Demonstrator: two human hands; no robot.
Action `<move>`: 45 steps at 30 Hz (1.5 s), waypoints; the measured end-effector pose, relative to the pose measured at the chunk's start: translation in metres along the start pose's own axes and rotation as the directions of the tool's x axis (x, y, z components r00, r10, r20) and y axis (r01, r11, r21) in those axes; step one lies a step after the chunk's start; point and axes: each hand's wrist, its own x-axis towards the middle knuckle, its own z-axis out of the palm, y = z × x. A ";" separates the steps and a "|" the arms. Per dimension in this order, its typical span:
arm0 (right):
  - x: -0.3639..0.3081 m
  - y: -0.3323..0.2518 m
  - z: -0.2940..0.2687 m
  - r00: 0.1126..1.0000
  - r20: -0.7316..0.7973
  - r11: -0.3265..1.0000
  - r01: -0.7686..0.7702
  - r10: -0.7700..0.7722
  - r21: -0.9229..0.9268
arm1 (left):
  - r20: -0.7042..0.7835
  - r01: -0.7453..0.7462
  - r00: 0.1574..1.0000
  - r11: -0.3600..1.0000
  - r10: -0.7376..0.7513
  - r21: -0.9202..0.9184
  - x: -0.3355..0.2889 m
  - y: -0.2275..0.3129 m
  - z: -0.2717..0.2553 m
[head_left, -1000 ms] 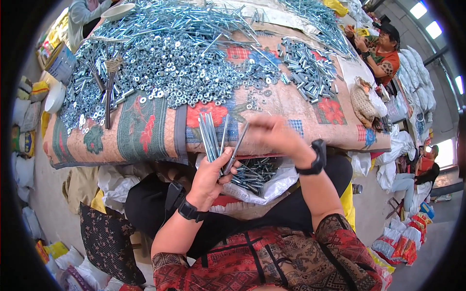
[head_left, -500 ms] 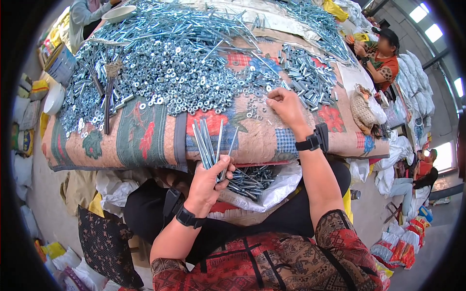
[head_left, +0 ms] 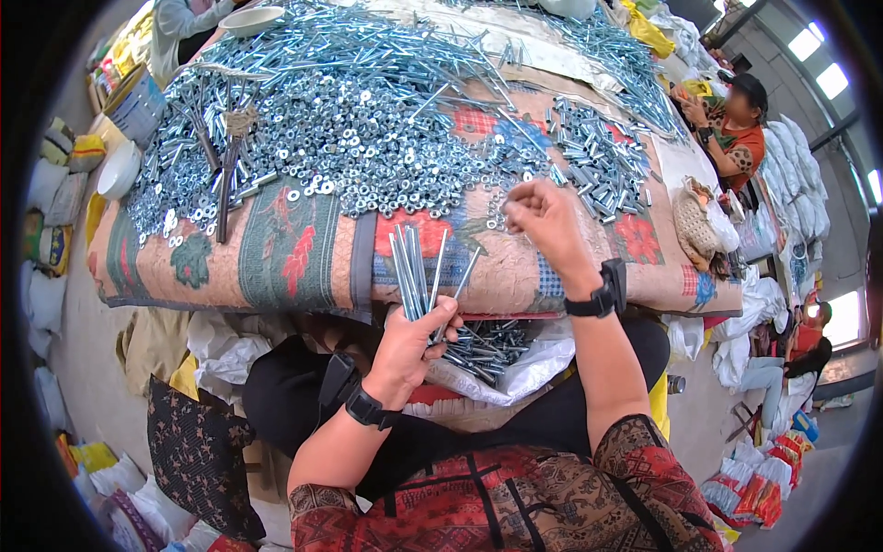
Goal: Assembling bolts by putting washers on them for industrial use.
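Note:
My left hand [head_left: 412,342] is closed around several slim metal rods [head_left: 414,271], which stick up and fan out above the fingers at the table's near edge. Over the cloth to the right, my right hand [head_left: 552,230] has its fingers curled and thumb brought in; whatever sits at the slightly blurred fingertips is too small to make out. Beside those fingertips lie a few loose nuts [head_left: 497,212], near the large heap of nuts and washers [head_left: 368,152]. Short metal sleeves [head_left: 602,161] are piled beyond my right hand. An open white sack [head_left: 529,373] below the edge holds dark assembled bolts [head_left: 487,348].
Long rods [head_left: 368,46] are heaped across the far table. A wire-bound bundle of dark rods [head_left: 225,179] lies on the left. A knitted pouch [head_left: 694,221] is at the right edge. Another person [head_left: 736,129] sits at the far right, and filled sacks [head_left: 796,184] are stacked behind.
My right hand has drawn back a little toward me from the loose nuts, its fingers curling more. The left hand still grips the rods. The whole view has shifted slightly.

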 end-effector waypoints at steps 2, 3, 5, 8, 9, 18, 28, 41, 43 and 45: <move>-0.017 -0.004 0.008 0.990 0.130 0.955 -0.086 0.051 0.282 | 0.018 0.007 1.000 1.000 -0.007 0.021 0.000 0.001 0.001; -0.024 -0.005 0.010 0.990 0.131 0.956 -0.082 0.047 0.283 | 0.018 0.002 1.000 1.000 -0.003 0.021 0.000 0.002 0.002; -0.036 -0.012 0.014 0.976 0.198 0.899 -0.164 0.089 0.407 | 0.010 0.005 1.000 0.999 -0.006 0.044 -0.001 0.002 0.003; -0.047 -0.019 0.018 0.982 0.178 0.899 -0.136 0.066 0.417 | 0.006 0.000 1.000 0.999 -0.001 0.041 -0.001 0.003 0.002; -0.048 -0.020 0.019 0.989 0.148 0.926 -0.083 0.030 0.367 | 0.009 -0.011 1.000 0.999 0.010 0.041 0.000 0.004 0.002; -0.054 -0.039 0.044 0.968 -0.029 0.968 0.249 -0.250 -0.036 | 0.008 -0.045 0.999 0.997 0.046 -0.067 0.000 0.005 0.001; 0.034 0.013 0.065 0.825 0.108 0.567 0.470 -0.554 -0.677 | -0.079 -0.109 0.992 0.990 0.103 -0.084 0.000 0.009 0.003; 0.030 0.010 0.040 0.890 0.118 0.737 0.433 -0.440 -0.518 | -0.072 -0.072 0.995 0.994 0.067 -0.079 -0.002 0.006 0.001; 0.032 0.009 0.040 0.909 0.121 0.759 0.402 -0.400 -0.511 | -0.067 -0.069 0.996 0.995 0.064 -0.078 -0.001 0.005 0.002; 0.032 0.003 0.042 0.862 0.168 0.664 0.480 -0.479 -0.573 | -0.068 -0.069 0.996 0.995 0.064 -0.077 -0.002 0.005 0.001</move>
